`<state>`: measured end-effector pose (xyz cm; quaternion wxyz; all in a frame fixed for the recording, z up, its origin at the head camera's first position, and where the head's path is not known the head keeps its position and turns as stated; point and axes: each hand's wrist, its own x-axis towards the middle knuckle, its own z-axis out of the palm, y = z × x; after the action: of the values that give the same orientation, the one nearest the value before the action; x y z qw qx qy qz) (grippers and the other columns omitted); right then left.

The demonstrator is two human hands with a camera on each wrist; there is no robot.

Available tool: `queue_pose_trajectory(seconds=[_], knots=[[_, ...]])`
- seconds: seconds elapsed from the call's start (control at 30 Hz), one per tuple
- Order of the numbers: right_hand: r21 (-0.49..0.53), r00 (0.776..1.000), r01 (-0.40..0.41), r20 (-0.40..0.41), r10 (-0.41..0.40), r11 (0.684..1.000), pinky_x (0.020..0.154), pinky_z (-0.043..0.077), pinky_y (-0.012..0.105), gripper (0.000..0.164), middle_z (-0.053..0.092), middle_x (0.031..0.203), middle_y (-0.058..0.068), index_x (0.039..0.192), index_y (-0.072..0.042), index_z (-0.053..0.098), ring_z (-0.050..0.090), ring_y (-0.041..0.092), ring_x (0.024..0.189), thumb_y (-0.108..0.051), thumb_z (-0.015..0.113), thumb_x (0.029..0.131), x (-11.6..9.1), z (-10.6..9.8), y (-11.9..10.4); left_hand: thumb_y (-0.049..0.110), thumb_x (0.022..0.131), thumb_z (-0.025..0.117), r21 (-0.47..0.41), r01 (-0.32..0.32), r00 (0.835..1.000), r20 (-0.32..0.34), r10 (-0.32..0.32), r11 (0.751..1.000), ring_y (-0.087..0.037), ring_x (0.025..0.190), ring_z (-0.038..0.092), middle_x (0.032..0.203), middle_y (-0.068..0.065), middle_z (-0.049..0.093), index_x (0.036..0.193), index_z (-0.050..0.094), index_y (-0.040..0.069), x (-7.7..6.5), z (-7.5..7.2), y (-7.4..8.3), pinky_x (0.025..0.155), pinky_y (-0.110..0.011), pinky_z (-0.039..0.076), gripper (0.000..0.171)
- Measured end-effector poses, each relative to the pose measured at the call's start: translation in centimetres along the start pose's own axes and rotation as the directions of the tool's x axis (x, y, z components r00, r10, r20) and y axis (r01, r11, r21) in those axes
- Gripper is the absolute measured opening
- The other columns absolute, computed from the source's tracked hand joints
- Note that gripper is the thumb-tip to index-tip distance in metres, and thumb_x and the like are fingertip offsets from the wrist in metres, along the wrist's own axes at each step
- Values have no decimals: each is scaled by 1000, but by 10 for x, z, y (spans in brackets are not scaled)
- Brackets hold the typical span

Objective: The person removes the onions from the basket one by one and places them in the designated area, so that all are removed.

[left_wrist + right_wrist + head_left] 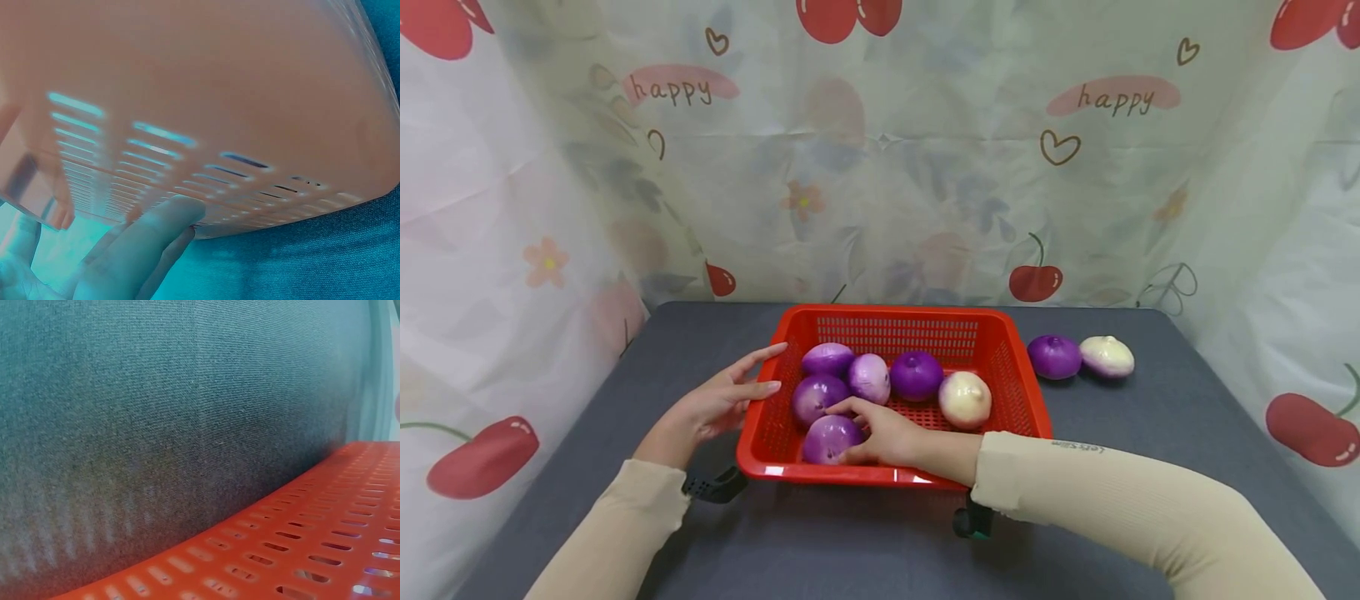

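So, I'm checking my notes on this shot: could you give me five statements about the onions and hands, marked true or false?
1. Six onions show inside the red basket. True.
2. The left hand is at the basket's left side. True.
3. The right hand is holding a white onion. False: its fingers are around the front purple onion.
4. Two onions lie outside, to the left of the basket. False: the outer purple onion and outer white onion lie to its right.
5. The right forearm crosses the basket's front rim. True.
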<state>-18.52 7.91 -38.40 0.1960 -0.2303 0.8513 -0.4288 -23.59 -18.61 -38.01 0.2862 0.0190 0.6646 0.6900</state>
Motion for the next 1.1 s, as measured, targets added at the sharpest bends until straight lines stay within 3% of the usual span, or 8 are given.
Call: queue_pose_trajectory(seconds=[0.37,0.67,0.93,1.1], knots=[[53,997,-67,-34,69,996,93,52,44,51,59,122,10,128,-23,55,55,25,113,-12,76,83,-5,-6,-9,18,95,60,-5,5,1000,-13,-5,1000,-32,118,60,154,-15,31,152,25,37,0,0,-1,90,-52,52,69],[181,985,-103,-121,126,978,97,51,44,58,54,133,16,133,-13,54,54,33,121,-10,78,80,-11,-19,-19,18,95,61,-18,3,1000,-10,-3,1000,-31,116,62,154,-15,31,152,25,37,0,-1,-1,90,-52,52,70],[353,978,-108,-130,163,929,94,53,45,58,50,135,20,134,-19,50,55,35,121,-13,76,82,-27,-45,-19,19,94,63,-13,4,1000,-20,-4,1000,-32,114,63,154,-16,32,152,25,37,0,-1,0,89,-52,53,71],[515,985,-59,-110,134,855,92,54,48,58,44,136,23,136,-19,46,53,38,121,-6,72,86,-42,-68,-16,19,94,62,-9,5,1000,-13,-5,1000,-31,113,64,154,-16,32,152,25,36,-1,-1,0,89,-51,53,71]])
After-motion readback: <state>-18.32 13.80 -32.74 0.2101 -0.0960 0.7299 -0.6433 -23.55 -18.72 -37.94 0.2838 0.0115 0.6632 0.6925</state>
